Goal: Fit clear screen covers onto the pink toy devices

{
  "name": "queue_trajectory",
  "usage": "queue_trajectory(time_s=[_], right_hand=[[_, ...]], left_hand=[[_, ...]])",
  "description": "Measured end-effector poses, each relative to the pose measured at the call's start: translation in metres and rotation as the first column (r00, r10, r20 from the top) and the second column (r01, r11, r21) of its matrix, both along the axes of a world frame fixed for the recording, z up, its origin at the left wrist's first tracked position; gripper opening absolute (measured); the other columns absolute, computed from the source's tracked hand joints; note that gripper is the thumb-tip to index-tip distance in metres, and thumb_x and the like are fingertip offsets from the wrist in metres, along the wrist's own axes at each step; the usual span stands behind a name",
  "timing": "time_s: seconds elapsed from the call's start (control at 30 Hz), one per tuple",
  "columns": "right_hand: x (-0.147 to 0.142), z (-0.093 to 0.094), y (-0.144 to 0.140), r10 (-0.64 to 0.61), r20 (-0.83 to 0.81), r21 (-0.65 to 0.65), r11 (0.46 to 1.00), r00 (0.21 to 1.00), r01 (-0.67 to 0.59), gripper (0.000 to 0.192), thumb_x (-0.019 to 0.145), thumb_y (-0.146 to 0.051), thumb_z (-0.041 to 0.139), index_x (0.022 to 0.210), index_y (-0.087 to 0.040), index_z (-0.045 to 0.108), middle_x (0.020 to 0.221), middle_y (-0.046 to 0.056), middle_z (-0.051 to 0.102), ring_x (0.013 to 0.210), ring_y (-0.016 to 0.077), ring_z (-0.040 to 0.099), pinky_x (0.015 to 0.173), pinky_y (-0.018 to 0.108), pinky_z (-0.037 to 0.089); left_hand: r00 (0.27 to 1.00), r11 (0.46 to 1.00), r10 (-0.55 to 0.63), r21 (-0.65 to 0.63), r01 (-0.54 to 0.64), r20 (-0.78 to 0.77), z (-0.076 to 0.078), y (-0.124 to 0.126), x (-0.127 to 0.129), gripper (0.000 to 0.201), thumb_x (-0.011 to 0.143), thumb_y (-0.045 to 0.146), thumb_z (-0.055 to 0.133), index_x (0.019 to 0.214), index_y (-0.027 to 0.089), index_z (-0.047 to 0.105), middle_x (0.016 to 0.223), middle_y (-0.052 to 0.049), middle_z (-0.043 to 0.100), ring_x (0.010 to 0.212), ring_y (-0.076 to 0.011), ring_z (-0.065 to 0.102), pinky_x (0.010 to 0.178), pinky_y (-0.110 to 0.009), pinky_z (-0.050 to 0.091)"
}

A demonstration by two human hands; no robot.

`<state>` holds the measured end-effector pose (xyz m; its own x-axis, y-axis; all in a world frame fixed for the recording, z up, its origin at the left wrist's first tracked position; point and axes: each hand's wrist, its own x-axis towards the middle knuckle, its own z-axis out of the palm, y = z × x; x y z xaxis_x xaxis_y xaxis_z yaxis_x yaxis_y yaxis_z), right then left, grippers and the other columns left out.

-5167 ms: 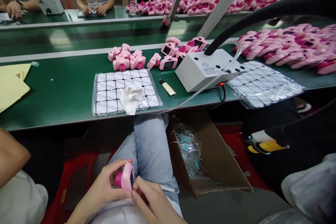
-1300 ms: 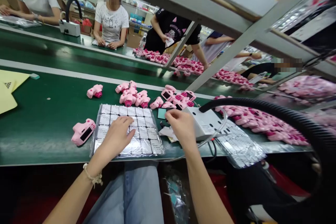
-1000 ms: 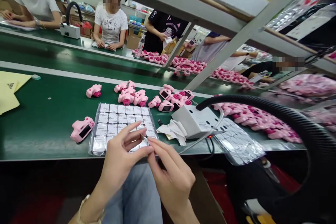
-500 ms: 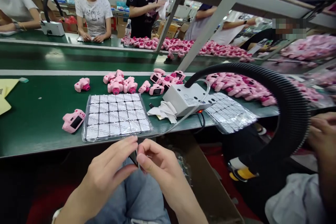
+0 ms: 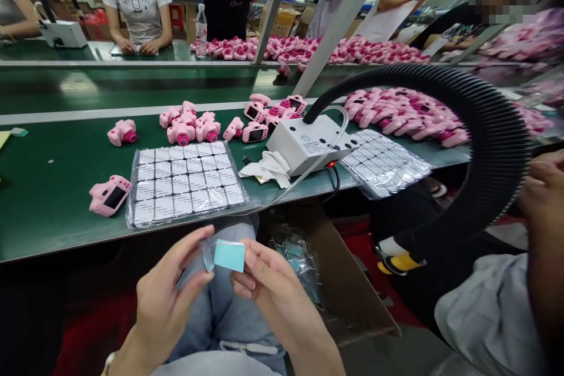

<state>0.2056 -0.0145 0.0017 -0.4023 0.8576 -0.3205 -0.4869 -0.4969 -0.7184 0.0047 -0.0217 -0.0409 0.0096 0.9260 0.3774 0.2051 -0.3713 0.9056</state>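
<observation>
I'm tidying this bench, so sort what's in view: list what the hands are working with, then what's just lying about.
In hand:
- left hand, at a clear piece
- right hand, holding the teal film

Lying about:
- tray of small panels
- pink toy camera
- white cloth
- white box
- cardboard box

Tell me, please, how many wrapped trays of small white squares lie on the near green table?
2: one tray ahead of the hands, another tray right of the white box.
</observation>
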Motion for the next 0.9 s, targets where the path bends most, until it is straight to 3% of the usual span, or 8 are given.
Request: queue_trajectory(time_s=[0.17,0.33,0.4,0.5,0.6,0.67,0.77,0.9], right_hand=[[0.010,0.009,-0.036,0.227,-0.149,0.214,0.957,0.962,-0.193,0.041,0.103,-0.055,0.077,0.086,-0.022,0.058,0.084,0.002,0.054,0.069,0.0136,0.049,0.065,0.029,0.040],[0.058,-0.037,-0.028,-0.230,0.024,0.251,0.943,0.973,0.217,0.040,0.100,-0.053,0.075,0.087,-0.027,0.048,0.072,-0.003,0.056,0.053,0.0128,0.048,0.050,0.026,0.041],[0.093,-0.076,-0.017,-0.443,0.498,0.237,0.897,0.746,0.374,0.050,0.088,-0.067,0.078,0.084,-0.028,0.047,0.072,-0.002,0.055,0.061,0.0170,0.052,0.057,0.029,0.046],[0.135,-0.128,-0.006,-0.410,0.838,0.235,0.867,0.360,0.440,0.053,0.068,-0.074,0.080,0.082,-0.028,0.057,0.083,0.007,0.066,0.071,0.0245,0.060,0.069,0.038,0.051],[0.134,-0.145,-0.012,-0.357,0.888,0.221,0.884,0.290,0.412,0.048,0.063,-0.069,0.084,0.075,-0.026,0.067,0.100,0.015,0.072,0.082,0.0292,0.064,0.074,0.042,0.051],[0.107,-0.133,-0.023,-0.383,0.860,0.256,0.895,0.336,0.366,0.049,0.072,-0.069,0.083,0.092,-0.024,0.077,0.107,0.013,0.074,0.087,0.0288,0.067,0.076,0.040,0.053],[0.048,-0.088,-0.037,-0.437,0.629,0.413,0.889,0.643,0.200,0.051,0.093,-0.062,0.080,0.128,-0.025,0.077,0.095,0.006,0.074,0.084,0.0234,0.067,0.076,0.035,0.055],[0.006,-0.040,-0.028,-0.334,0.479,0.598,0.802,0.812,-0.022,0.016,0.102,-0.041,0.079,0.103,-0.025,0.082,0.081,0.001,0.072,0.073,0.0177,0.064,0.069,0.030,0.051]], left_hand=[[0.983,0.978,0.038,-0.207,0.000,0.181,-0.010,0.008,0.007,0.043,0.101,0.022,0.082,0.142,0.033,0.077,0.144,-0.002,0.082,0.136,-0.0225,0.076,0.120,-0.028,0.059],[0.876,0.920,0.079,-0.372,0.119,0.475,-0.015,0.004,0.011,0.037,0.098,0.035,0.087,0.133,0.027,0.081,0.141,-0.011,0.082,0.132,-0.0313,0.079,0.112,-0.040,0.066],[0.820,0.897,0.165,-0.429,0.106,0.548,-0.016,0.001,0.010,0.042,0.091,0.044,0.092,0.127,0.025,0.083,0.138,-0.014,0.082,0.126,-0.0354,0.082,0.107,-0.043,0.069],[0.745,0.865,0.225,-0.481,0.144,0.628,-0.017,-0.003,0.011,0.052,0.084,0.059,0.094,0.119,0.022,0.087,0.116,-0.014,0.087,0.111,-0.0370,0.086,0.099,-0.046,0.072],[0.717,0.833,0.210,-0.505,0.224,0.664,-0.018,-0.004,0.016,0.056,0.082,0.064,0.094,0.113,0.018,0.089,0.099,-0.014,0.087,0.095,-0.0347,0.089,0.089,-0.043,0.074],[0.749,0.820,0.140,-0.500,0.279,0.648,-0.021,-0.005,0.020,0.052,0.080,0.059,0.097,0.110,0.018,0.090,0.096,-0.013,0.087,0.088,-0.0326,0.089,0.083,-0.040,0.075],[0.813,0.837,-0.002,-0.444,0.320,0.582,-0.025,-0.008,0.024,0.044,0.079,0.049,0.100,0.111,0.019,0.091,0.097,-0.011,0.085,0.087,-0.0299,0.087,0.081,-0.037,0.074],[0.844,0.849,-0.146,-0.373,0.374,0.516,-0.027,-0.013,0.022,0.035,0.085,0.039,0.097,0.114,0.022,0.091,0.105,-0.012,0.085,0.089,-0.0272,0.086,0.081,-0.034,0.073]])
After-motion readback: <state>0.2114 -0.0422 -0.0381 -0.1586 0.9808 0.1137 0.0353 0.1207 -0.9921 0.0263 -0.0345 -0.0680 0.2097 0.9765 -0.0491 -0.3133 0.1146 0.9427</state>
